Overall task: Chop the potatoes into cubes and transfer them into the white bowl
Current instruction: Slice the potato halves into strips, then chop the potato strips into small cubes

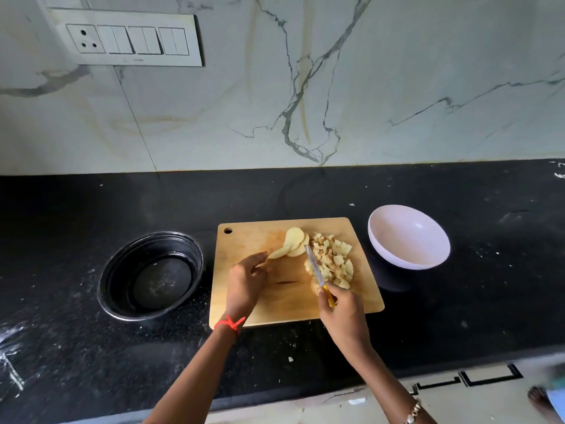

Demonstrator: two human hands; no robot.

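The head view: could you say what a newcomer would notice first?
A heap of pale potato cubes sits on the right of the light wooden chopping board, round potato slices beside it. The right hand holds a yellow-handled knife against the heap while the left hand touches the slices. The round white bowl right of the board is empty.

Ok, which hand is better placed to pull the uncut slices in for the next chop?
Left. The left hand touches the potato slices, while the right hand grips the knife beside the cubes.
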